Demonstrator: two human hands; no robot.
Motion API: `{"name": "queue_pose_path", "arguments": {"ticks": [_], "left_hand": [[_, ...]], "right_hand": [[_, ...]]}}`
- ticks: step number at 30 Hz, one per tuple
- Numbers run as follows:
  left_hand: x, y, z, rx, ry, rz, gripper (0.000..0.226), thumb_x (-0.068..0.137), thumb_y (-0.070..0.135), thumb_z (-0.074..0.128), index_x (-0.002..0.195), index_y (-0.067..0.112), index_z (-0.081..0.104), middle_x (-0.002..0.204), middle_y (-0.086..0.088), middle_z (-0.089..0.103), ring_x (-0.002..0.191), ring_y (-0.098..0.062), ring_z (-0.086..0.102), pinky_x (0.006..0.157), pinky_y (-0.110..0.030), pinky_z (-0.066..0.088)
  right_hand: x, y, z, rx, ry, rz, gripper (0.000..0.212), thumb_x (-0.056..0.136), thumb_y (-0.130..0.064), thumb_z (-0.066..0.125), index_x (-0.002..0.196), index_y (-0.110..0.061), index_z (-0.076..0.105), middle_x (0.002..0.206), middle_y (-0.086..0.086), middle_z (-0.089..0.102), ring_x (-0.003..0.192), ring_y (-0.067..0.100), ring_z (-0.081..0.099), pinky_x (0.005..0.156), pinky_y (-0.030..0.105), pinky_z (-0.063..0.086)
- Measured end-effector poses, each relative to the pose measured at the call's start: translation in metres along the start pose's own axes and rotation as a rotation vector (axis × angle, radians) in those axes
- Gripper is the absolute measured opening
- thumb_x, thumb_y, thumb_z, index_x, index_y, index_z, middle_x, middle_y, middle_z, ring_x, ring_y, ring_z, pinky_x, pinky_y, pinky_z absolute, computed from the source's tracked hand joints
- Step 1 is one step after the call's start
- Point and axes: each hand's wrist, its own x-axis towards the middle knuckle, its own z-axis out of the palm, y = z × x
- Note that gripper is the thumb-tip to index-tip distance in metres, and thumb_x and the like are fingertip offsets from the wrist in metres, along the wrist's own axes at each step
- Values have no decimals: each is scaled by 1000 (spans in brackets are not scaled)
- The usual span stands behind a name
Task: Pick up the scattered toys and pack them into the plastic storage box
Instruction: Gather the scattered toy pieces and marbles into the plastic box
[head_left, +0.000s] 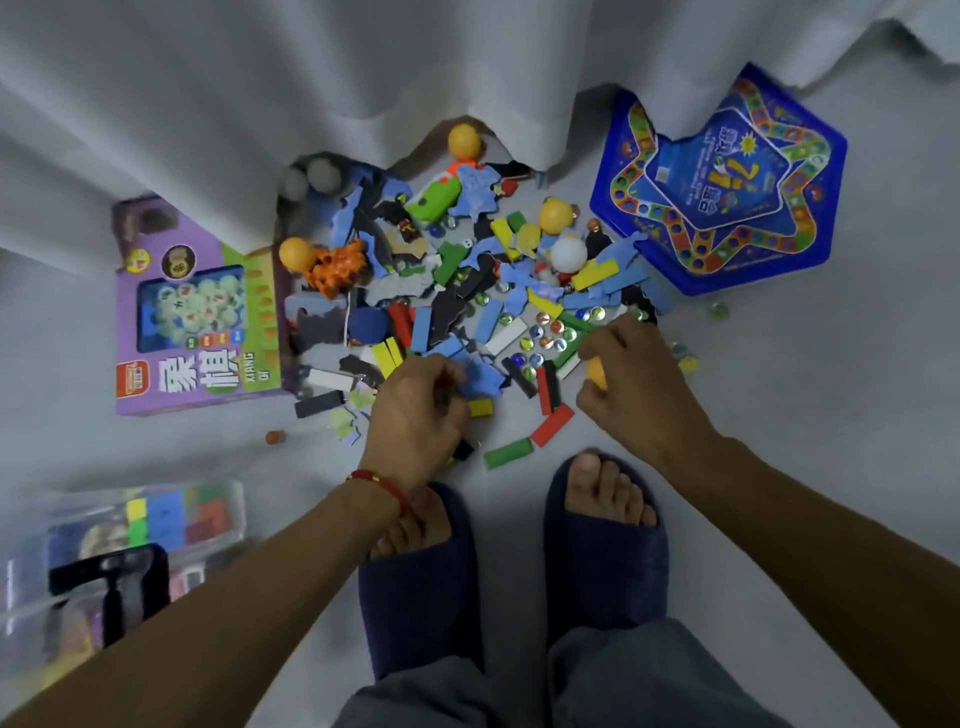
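A heap of scattered toys (467, 291) lies on the grey floor: coloured blocks, blue and black puzzle pieces, glass marbles, yellow balls. My left hand (415, 415) is down at the heap's near edge, its fingers curled among blue puzzle pieces and a yellow block; I cannot tell what it holds. My right hand (631, 379) grips a yellow ball (596, 371) at the heap's right edge. The clear plastic storage box (119, 551) stands at the lower left, with coloured blocks and other toys inside.
A purple game box (197, 317) lies left of the heap and a blue star-shaped game board (727, 187) to its right. A grey curtain (363, 78) hangs over the far side. My feet in dark blue slippers (605, 551) stand just before the heap.
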Motion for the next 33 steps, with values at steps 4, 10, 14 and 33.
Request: {"name": "queue_pose_path", "arguments": {"ticks": [4, 10, 14, 33], "left_hand": [[-13, -19, 2, 69, 60, 33, 23, 77, 7, 68, 99, 12, 64, 93, -4, 62, 87, -23, 56, 75, -31, 46], [-39, -50, -5, 193, 95, -68, 38, 69, 12, 64, 108, 12, 65, 101, -9, 60, 96, -27, 53, 81, -29, 44], [-49, -50, -2, 208, 69, -84, 46, 68, 11, 73, 113, 15, 63, 106, -8, 52, 96, -26, 52, 80, -24, 43], [-39, -57, -4, 62, 167, -112, 28, 73, 10, 76, 96, 16, 62, 96, -2, 55, 82, -17, 54, 70, -23, 47]], "right_hand": [[-2, -10, -4, 205, 24, 135, 16, 80, -5, 65, 93, -11, 60, 106, 4, 39, 82, 24, 52, 70, 33, 45], [-16, -39, -2, 75, -255, -237, 25, 90, -21, 64, 115, -20, 64, 115, 1, 52, 91, 22, 59, 73, 40, 52], [-23, -66, 22, -236, -340, -411, 34, 92, -31, 64, 123, -21, 55, 118, 2, 51, 103, 25, 58, 68, 36, 45], [2, -97, 42, -381, -207, -247, 41, 75, -3, 76, 106, -12, 52, 104, 6, 57, 85, 26, 62, 50, 31, 30]]}}
